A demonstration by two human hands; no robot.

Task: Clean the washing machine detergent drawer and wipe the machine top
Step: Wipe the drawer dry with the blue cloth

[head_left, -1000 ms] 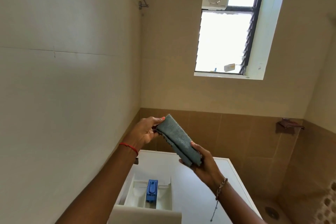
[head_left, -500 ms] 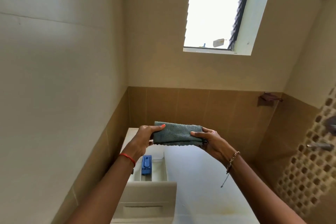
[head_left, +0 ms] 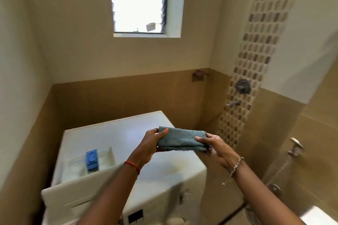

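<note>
A folded blue-green cloth [head_left: 181, 139] is being gripped by the left hand [head_left: 150, 144] and right hand [head_left: 215, 149], while the open white drawer [head_left: 75, 165] and stained white machine top [head_left: 164, 168] are seemingly not being wiped yet.

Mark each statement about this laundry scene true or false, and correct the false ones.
1. The left hand and right hand both hold the cloth. True.
2. The cloth lies spread out flat. False: it is folded and held in the air.
3. The drawer is pulled out, with a blue insert in it. True.
4. The left hand touches the drawer. False: it grips the cloth, apart from the drawer.
5. A tap is on the wall to the right. True.
</note>
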